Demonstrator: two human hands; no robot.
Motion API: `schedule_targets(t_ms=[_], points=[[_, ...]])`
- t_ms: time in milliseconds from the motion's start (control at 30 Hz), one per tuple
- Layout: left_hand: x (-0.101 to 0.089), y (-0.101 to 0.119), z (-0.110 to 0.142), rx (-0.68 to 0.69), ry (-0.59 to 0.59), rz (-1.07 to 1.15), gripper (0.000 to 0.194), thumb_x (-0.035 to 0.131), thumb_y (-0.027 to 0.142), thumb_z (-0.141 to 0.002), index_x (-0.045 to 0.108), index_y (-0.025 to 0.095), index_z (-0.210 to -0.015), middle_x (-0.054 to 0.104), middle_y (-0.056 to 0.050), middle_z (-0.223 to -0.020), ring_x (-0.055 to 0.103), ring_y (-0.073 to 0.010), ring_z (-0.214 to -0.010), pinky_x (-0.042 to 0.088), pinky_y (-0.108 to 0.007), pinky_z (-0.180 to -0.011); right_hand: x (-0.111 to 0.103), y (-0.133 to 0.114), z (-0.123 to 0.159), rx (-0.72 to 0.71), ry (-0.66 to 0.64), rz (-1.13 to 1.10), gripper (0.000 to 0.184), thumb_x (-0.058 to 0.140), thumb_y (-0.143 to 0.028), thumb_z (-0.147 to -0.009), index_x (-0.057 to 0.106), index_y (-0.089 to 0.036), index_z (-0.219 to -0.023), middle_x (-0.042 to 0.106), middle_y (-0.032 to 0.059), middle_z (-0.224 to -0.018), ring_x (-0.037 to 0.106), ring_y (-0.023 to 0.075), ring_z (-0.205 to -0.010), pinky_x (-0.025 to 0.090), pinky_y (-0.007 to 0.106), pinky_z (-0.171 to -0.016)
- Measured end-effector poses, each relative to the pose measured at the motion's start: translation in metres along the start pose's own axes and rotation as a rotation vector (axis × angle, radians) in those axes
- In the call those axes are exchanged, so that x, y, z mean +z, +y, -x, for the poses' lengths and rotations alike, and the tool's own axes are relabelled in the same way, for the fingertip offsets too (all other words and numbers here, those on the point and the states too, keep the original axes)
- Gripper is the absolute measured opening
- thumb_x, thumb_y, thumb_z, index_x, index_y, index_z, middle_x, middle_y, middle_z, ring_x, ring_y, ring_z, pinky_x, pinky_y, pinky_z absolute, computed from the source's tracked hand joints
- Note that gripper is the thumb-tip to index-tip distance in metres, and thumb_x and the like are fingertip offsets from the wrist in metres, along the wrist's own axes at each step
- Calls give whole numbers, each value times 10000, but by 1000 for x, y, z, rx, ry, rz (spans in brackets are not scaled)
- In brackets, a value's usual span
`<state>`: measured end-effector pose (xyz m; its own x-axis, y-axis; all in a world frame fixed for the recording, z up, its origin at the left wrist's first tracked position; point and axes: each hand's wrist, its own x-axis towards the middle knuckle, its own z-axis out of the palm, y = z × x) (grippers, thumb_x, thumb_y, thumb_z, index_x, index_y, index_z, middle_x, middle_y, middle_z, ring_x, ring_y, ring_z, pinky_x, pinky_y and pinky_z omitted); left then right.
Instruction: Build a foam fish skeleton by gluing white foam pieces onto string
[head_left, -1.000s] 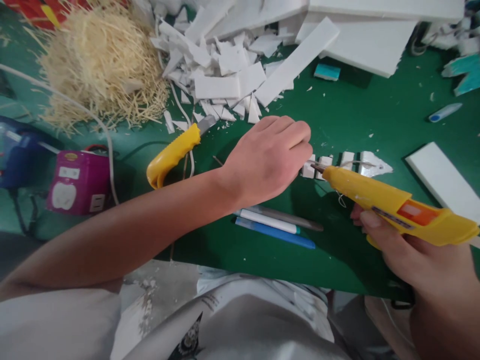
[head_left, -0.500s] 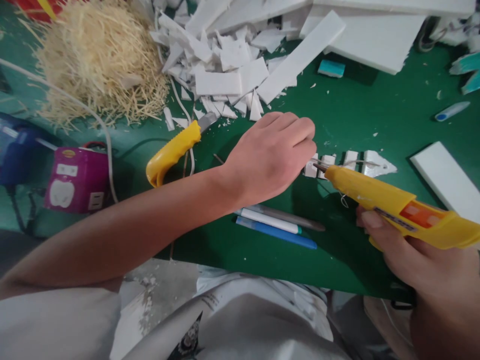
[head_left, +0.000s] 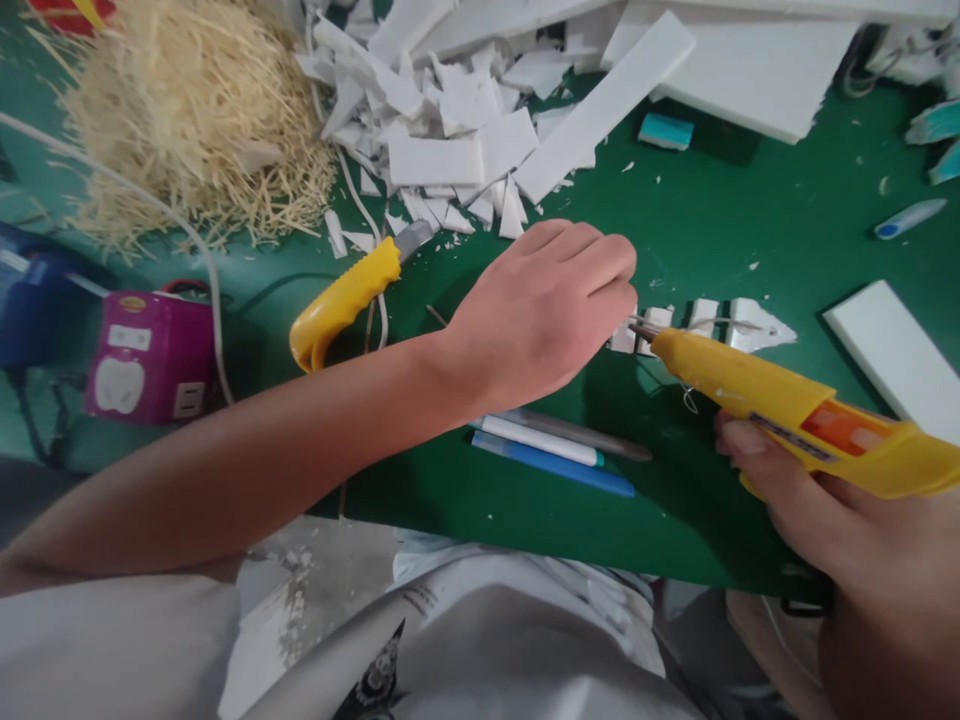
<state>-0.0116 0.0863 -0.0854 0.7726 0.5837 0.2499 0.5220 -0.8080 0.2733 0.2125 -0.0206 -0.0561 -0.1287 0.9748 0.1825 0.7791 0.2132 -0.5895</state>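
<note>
My right hand (head_left: pixel 817 500) is wrapped round a yellow glue gun (head_left: pixel 757 385), its nozzle pointing left at a row of small white foam pieces (head_left: pixel 703 317). A thin cord runs along these pieces, and the rightmost one, a pointed foam piece (head_left: pixel 754 327), has a small dark dot. My left hand (head_left: pixel 551 305) is closed, knuckles up, at the left end of the row beside the nozzle tip. Its fingertips are hidden, so what they pinch cannot be made out. Below it lie a blue pen (head_left: pixel 553 465), a white marker (head_left: pixel 536 441) and a grey pen (head_left: pixel 577 435).
A yellow-handled cutter (head_left: pixel 345 305) lies left of my left hand. Foam scraps (head_left: pixel 457 110) and a heap of wood shavings (head_left: pixel 202 120) fill the far side. A purple power adapter (head_left: pixel 150 355) with a white cable (head_left: pixel 176 215) sits left; a foam strip (head_left: pixel 892 345) lies right.
The view has shifted slightly, so things sit a little differently in the picture. Both hands hold nearly the same pose, with the glue gun's nozzle still beside my left fingers.
</note>
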Motion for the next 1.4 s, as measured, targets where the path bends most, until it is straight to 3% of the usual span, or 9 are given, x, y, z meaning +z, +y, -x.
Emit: schedule_targets(t_ms=[133, 233, 333, 467, 733, 867, 1000, 1200, 1400], points=[[0, 0, 0, -3, -1, 20, 447, 316, 244, -1112, 733, 259, -954, 718, -43, -1141, 699, -236, -1138, 578, -508, -1022, 1, 6, 6, 38, 5, -11, 508, 569, -650, -996, 533, -273, -657, 562, -27, -494, 523, 125, -382, 423, 245, -352], [1, -1, 0, 14, -2, 7, 440, 321, 250, -1115, 731, 261, -956, 723, -38, -1152, 702, -232, -1140, 584, -500, -1022, 1, 12, 14, 132, -42, -66, 476, 611, -660, -966, 602, -264, -703, 623, -3, -565, 571, 142, -436, 468, 263, -402], [1, -3, 1, 39, 1, -3, 429, 326, 256, -1115, 739, 273, -1001, 728, -36, -1167, 699, -235, -1159, 587, -507, -1027, 1, 17, 23, 213, 0, -68, 510, 614, -709, -947, 623, -257, -710, 626, 4, -600, 541, 136, -452, 454, 273, -423], [2, -3, 2, 58, 24, -19, 425, 334, 225, -1102, 747, 273, -1012, 734, -45, -1159, 701, -235, -1142, 594, -505, -1007, 3, 17, 29, 244, 37, -100, 488, 651, -697, -931, 673, -251, -736, 629, 6, -622, 517, 121, -457, 456, 261, -440], [5, -5, 3, 58, 31, -27, 419, 359, 184, -1081, 759, 273, -996, 729, -34, -1153, 707, -233, -1137, 597, -509, -994, -3, 19, 24, 294, -24, -184, 398, 751, -660, -869, 765, -269, -798, 748, 40, -715, 657, 168, -541, 530, 257, -474], [6, -4, 2, 35, 28, -16, 411, 365, 209, -1091, 757, 269, -984, 723, -21, -1148, 709, -236, -1150, 602, -517, -1004, 1, 19, 28, 324, 7, -171, 428, 730, -701, -865, 771, -277, -822, 751, 42, -735, 688, 190, -579, 565, 283, -500], [6, -1, 1, -6, -16, -10, 379, 386, 215, -1096, 750, 267, -1003, 712, -18, -1188, 694, -245, -1206, 580, -523, -1051, 4, 21, 31, 279, 60, -123, 430, 683, -696, -905, 776, -279, -852, 755, 39, -755, 696, 191, -590, 572, 290, -514], [6, 1, 1, -37, 5, 27, 434, 336, 220, -1091, 758, 258, -1001, 733, -33, -1178, 699, -259, -1216, 583, -539, -1047, -2, 15, 21, 264, -14, -115, 390, 718, -629, -903, 781, -249, -843, 726, 33, -703, 619, 158, -505, 519, 272, -458], [0, -3, 1, 21, -28, 39, 405, 354, 208, -1070, 747, 263, -988, 728, -55, -1240, 690, -273, -1225, 567, -543, -1051, 2, 13, 20, 196, 0, -107, 395, 674, -633, -935, 734, -264, -809, 715, 15, -690, 592, 144, -498, 520, 278, -479]])
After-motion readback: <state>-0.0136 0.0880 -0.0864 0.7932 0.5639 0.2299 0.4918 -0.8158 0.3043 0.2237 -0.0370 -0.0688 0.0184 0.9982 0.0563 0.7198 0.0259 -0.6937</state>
